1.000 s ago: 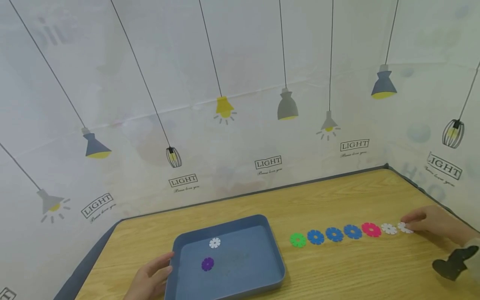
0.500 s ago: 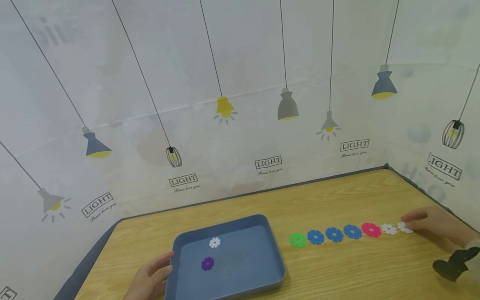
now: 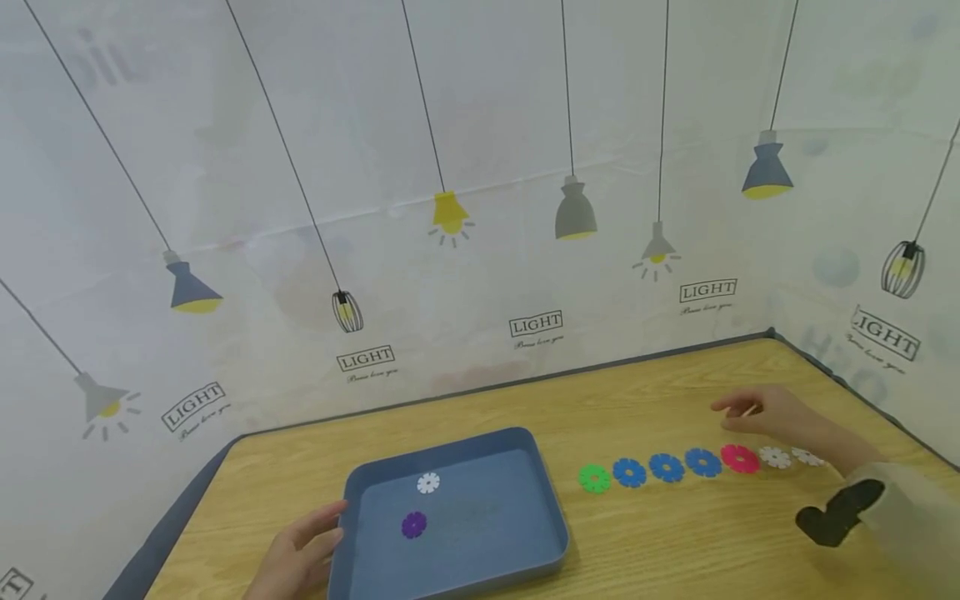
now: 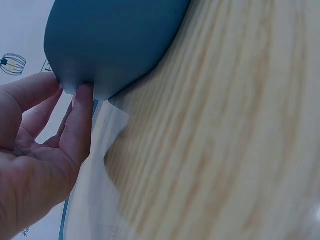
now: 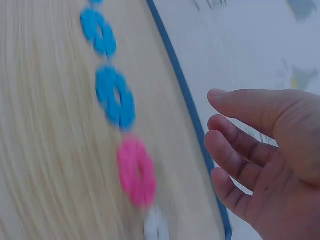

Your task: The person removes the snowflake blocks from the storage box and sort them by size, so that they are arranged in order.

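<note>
My left hand (image 3: 296,552) touches the left wall of a blue tray (image 3: 563,533) with its fingertips; in the left wrist view, thumb and fingers meet the tray's outer side (image 4: 120,40). A white notched disc (image 3: 428,483) and a purple one (image 3: 414,524) lie in the tray. My right hand (image 3: 772,412) hovers behind the row of notched plastic discs, fingers loosely bent and holding nothing. From left to right the row has a green disc (image 3: 595,478), three blue discs (image 3: 667,467), a pink disc (image 3: 740,458) and two white discs (image 3: 775,457), the last partly behind the wrist.
The wood-grain table (image 3: 637,550) has a dark edge along the wall sheet (image 3: 450,283), which is printed with hanging lamps. A black camera mount (image 3: 838,512) sits on the right wrist, by a light sleeve (image 3: 915,525).
My right hand has let go of the last white disc and moved left and back, above the row. The left hand stays at the tray.
</note>
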Action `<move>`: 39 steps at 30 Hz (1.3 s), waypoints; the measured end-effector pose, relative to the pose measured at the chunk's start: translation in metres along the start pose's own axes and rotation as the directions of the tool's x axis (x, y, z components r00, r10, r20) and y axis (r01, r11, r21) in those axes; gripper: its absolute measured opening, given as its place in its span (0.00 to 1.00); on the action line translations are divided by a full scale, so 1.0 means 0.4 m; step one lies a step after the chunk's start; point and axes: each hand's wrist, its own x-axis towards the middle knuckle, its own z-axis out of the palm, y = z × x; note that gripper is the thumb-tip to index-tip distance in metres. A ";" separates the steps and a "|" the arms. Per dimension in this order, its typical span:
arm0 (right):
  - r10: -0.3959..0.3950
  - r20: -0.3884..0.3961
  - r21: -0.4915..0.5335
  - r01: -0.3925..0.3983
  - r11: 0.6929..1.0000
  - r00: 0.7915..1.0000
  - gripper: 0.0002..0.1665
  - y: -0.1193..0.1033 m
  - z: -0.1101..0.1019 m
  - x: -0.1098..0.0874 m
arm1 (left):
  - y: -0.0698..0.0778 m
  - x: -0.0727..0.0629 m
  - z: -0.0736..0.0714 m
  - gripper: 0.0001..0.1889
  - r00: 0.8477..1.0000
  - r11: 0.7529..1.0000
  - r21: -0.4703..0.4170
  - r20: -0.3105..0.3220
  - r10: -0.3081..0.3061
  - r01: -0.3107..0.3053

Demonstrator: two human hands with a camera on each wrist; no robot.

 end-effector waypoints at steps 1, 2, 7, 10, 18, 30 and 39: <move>-0.032 0.016 0.012 0.031 0.999 0.999 0.21 -0.020 0.015 0.013 | 0.000 0.000 -0.001 0.31 1.000 1.000 0.001 0.003 0.003 -0.003; -0.054 0.035 0.024 0.053 0.998 0.998 0.21 -0.041 0.031 0.025 | 0.000 0.000 -0.001 0.30 1.000 1.000 0.004 0.006 0.008 -0.008; -0.169 0.133 0.097 0.157 0.983 0.977 0.19 -0.136 0.117 0.086 | 0.001 0.000 -0.002 0.30 1.000 1.000 -0.002 0.020 0.009 -0.009; -0.224 0.183 0.137 0.201 0.970 0.957 0.17 -0.193 0.171 0.118 | 0.001 0.001 -0.001 0.30 1.000 1.000 -0.014 0.023 0.001 -0.001; -0.325 0.315 0.221 0.264 0.939 0.892 0.12 -0.365 0.300 0.188 | -0.001 0.000 0.002 0.31 1.000 1.000 -0.001 -0.015 -0.016 0.016; -0.361 0.493 0.212 0.293 0.932 0.792 0.13 -0.530 0.439 0.271 | -0.004 0.004 0.002 0.31 1.000 1.000 -0.015 -0.003 0.002 -0.002; -0.365 0.587 0.311 0.215 0.926 0.723 0.15 -0.567 0.533 0.317 | -0.001 0.001 0.003 0.32 1.000 1.000 -0.030 -0.006 -0.004 0.003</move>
